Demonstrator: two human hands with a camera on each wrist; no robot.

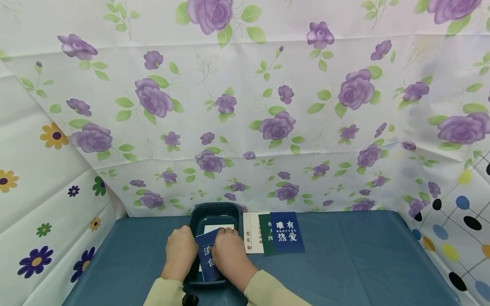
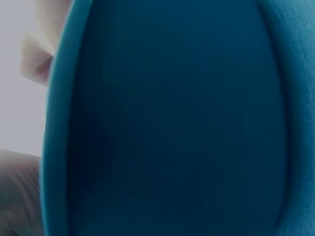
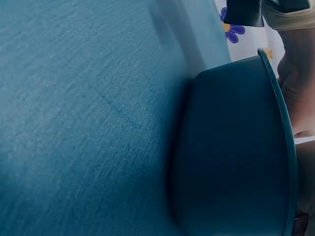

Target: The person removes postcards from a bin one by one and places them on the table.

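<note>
In the head view a dark green plastic tray (image 1: 222, 208) stands on the blue-covered table. A blue card (image 1: 208, 265) with white Chinese characters lies tilted across it, overlapping a white card (image 1: 226, 227). My right hand (image 1: 231, 255) pinches the blue card at its upper right. My left hand (image 1: 180, 253) is bent over the tray's left rim, right at the card's left edge; its fingertips are hidden and I cannot tell whether they grip the card. The tray's outer wall (image 2: 172, 118) fills the left wrist view. In the right wrist view, my left hand (image 3: 295, 93) shows behind the rim.
Right of the tray, several cards lie in an overlapping row: a blue card (image 1: 289, 233) at the right end, a green card (image 1: 266, 244) and pale cards (image 1: 254, 233). A flower-printed curtain (image 1: 245, 106) rises behind the table (image 1: 344, 263); patterned cloths hang at both sides.
</note>
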